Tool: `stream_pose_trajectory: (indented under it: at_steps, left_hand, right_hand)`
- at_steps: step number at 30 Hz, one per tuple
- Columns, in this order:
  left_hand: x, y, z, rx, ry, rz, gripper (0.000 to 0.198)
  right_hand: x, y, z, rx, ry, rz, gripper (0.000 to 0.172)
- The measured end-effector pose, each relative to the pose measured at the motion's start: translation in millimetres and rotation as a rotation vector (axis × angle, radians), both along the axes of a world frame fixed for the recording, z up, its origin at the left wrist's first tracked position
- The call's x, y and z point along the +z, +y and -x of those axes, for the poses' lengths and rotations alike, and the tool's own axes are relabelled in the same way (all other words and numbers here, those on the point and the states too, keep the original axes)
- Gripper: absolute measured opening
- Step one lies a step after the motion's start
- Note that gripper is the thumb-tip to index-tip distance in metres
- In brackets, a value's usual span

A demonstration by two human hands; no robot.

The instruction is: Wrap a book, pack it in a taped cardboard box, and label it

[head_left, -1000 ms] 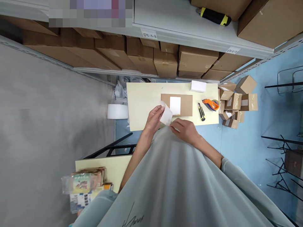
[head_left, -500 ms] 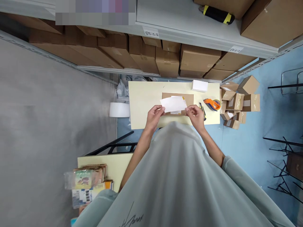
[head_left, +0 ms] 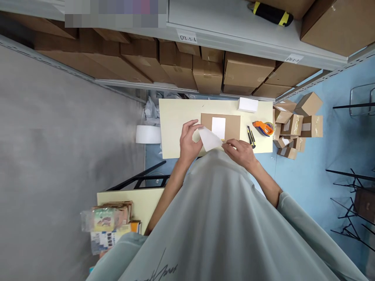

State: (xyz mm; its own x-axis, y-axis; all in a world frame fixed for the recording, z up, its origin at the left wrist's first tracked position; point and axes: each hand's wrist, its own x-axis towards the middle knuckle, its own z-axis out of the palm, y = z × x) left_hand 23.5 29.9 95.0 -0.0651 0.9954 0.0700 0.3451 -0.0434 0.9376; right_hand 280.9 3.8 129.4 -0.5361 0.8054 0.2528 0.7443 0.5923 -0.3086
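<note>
Between my two hands hangs a white sheet of paper (head_left: 209,139), tilted and partly curled. My left hand (head_left: 189,141) pinches its upper left corner. At the lower right corner, the fingers of my right hand (head_left: 238,151) are closed on the same sheet, close to my shirt. Just beyond the sheet, a flat brown cardboard piece (head_left: 233,127) lies on the pale yellow table (head_left: 175,117). A white label (head_left: 218,128) with a small yellow mark at its lower edge rests on the cardboard.
Right of the cardboard lie a utility knife (head_left: 251,136) and an orange tape dispenser (head_left: 263,128). A white box (head_left: 247,105) stands at the back edge. Shelves with brown boxes (head_left: 249,70) rise beyond the table. Cartons (head_left: 293,125) are piled at the right.
The sheet has tilted, its right end dropping towards me and uncovering the label on the cardboard. My right hand has moved down and left; my left hand has risen slightly.
</note>
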Motion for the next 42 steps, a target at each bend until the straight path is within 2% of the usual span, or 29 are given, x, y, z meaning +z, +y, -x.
stream_pose_trajectory:
  at_steps: [3, 6, 9, 15, 17, 22, 25, 28, 31, 33, 36, 42]
  left_hand:
    - [11.8, -2.2, -1.8, -0.028, 0.010, -0.045, 0.034]
    - [19.5, -5.3, -3.9, -0.044, -0.028, -0.019, 0.033]
    - [23.4, -7.4, -5.3, -0.019, -0.028, 0.026, 0.028]
    - [21.5, -5.9, -4.8, -0.038, -0.001, -0.032, 0.016]
    - [20.8, -4.6, -4.5, -0.041, -0.017, -0.004, 0.015]
    - [20.3, -1.0, -4.4, -0.105, -0.046, 0.055, 0.010]
    - [19.1, 0.5, -5.7, -0.120, -0.063, 0.122, 0.008]
    - [17.2, 0.9, -8.3, -0.082, -0.232, 0.278, 0.019]
    - [16.0, 2.0, -10.4, -0.039, -0.451, 0.487, 0.039]
    - [16.0, 3.4, -11.2, -0.031, -0.551, 0.562, 0.046]
    - [17.1, 5.5, -11.9, -0.036, -0.613, 0.595, 0.051]
    - [19.5, 7.1, -11.8, -0.076, -0.587, 0.605, 0.052]
  right_hand:
    - [2.0, -0.3, -1.0, -0.053, 0.077, 0.125, 0.023]
    - [2.3, -0.3, -2.2, -0.109, 0.157, 0.215, 0.023]
    - [1.2, 0.4, -3.3, -0.144, 0.185, 0.216, 0.024]
    - [4.0, 1.9, -2.9, -0.160, 0.224, 0.113, 0.023]
    - [8.0, 2.4, -1.3, -0.177, 0.255, 0.143, 0.024]
    - [18.5, 12.8, -1.6, -0.321, 0.518, 0.439, 0.022]
    - [16.4, 28.4, -8.5, -0.495, 0.801, 0.623, 0.034]
    - [8.1, 41.7, -14.6, -0.610, 0.975, 0.695, 0.034]
    - [0.7, 43.2, -13.0, -0.617, 0.963, 0.775, 0.027]
    - [-1.8, 38.3, -8.0, -0.596, 0.951, 0.833, 0.025]
    - [-2.9, 28.7, 0.2, -0.567, 0.974, 0.899, 0.026]
    - [-6.7, 22.3, 5.1, -0.568, 0.990, 0.924, 0.034]
